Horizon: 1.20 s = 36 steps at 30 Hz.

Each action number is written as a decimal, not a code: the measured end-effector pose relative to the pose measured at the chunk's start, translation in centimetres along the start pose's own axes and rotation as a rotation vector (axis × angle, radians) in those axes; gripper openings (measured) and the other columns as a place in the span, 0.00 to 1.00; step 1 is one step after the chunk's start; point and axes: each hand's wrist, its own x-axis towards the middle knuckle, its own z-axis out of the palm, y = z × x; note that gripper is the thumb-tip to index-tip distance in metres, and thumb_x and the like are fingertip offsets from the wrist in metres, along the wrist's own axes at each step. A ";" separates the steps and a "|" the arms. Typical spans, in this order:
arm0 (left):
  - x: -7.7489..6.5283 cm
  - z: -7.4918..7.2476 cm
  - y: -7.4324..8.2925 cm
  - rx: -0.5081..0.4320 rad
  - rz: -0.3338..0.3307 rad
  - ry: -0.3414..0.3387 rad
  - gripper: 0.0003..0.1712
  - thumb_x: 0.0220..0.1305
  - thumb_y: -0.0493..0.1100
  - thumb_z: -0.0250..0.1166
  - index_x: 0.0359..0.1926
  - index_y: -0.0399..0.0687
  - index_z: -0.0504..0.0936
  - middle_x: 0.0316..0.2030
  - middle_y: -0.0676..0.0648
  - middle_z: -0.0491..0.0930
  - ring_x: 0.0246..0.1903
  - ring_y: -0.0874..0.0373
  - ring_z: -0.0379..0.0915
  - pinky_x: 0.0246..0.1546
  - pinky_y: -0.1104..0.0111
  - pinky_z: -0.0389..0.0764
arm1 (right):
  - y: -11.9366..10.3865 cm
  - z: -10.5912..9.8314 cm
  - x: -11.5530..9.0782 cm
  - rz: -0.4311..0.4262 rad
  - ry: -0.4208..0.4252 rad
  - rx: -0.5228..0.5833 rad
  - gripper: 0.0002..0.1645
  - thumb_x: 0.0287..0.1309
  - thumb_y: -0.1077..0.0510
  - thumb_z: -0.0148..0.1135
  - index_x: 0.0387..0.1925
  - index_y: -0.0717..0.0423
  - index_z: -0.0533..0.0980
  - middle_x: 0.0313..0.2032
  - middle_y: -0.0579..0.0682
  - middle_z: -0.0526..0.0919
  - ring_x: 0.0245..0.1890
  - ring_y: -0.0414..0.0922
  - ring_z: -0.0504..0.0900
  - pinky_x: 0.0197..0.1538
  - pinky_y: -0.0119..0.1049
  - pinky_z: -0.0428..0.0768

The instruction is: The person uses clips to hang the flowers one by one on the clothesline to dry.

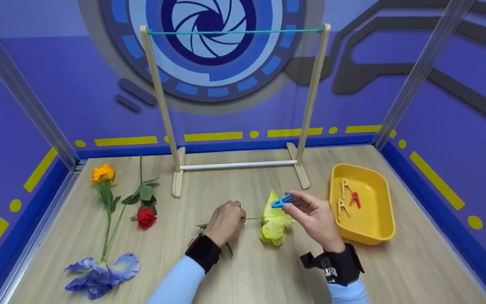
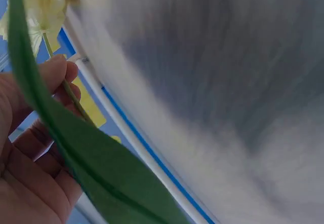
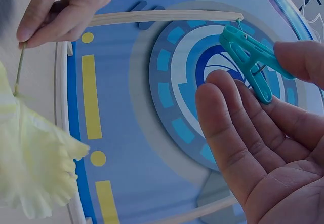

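Note:
My left hand pinches the thin stem of a yellow artificial flower just above the table. In the left wrist view a long green leaf crosses in front of that hand, and the stem runs between thumb and fingers. A blue clothespin is held by my right hand, over the flower's petals. Seen from the right wrist, the clothespin sits between the thumb and the fingers, and the yellow bloom hangs to the left.
A wooden frame with a green string across its top stands at the back. At right, a yellow tray contains several clothespins. Leftward lie an orange flower, a red rose and a purple flower.

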 end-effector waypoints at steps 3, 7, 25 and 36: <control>0.4 0.5 -0.2 -0.012 -0.018 -0.040 0.10 0.57 0.31 0.74 0.22 0.47 0.90 0.23 0.52 0.77 0.26 0.57 0.75 0.27 0.71 0.76 | 0.0 0.0 0.0 0.017 0.000 -0.006 0.17 0.60 0.72 0.69 0.51 0.67 0.83 0.39 0.57 0.89 0.37 0.39 0.87 0.42 0.29 0.85; 0.6 0.9 -0.2 -0.019 -0.042 -0.066 0.12 0.58 0.30 0.72 0.21 0.47 0.89 0.23 0.51 0.77 0.26 0.58 0.77 0.26 0.71 0.77 | 0.0 0.0 0.1 0.035 0.001 -0.016 0.17 0.60 0.71 0.70 0.51 0.67 0.83 0.38 0.55 0.89 0.36 0.39 0.86 0.42 0.29 0.85; 0.7 1.2 -0.1 0.005 -0.090 -0.104 0.11 0.58 0.34 0.73 0.20 0.46 0.87 0.22 0.51 0.77 0.25 0.59 0.75 0.27 0.68 0.77 | 0.2 -0.1 0.1 0.011 0.009 -0.034 0.17 0.58 0.72 0.70 0.51 0.69 0.83 0.38 0.55 0.89 0.36 0.38 0.86 0.41 0.28 0.85; -0.7 -1.9 -0.5 -0.114 -0.210 -0.108 0.08 0.66 0.41 0.70 0.38 0.38 0.90 0.32 0.43 0.83 0.35 0.49 0.79 0.38 0.58 0.81 | 0.3 0.0 0.0 0.017 0.002 -0.032 0.17 0.59 0.72 0.70 0.51 0.68 0.83 0.38 0.55 0.89 0.36 0.38 0.86 0.41 0.28 0.85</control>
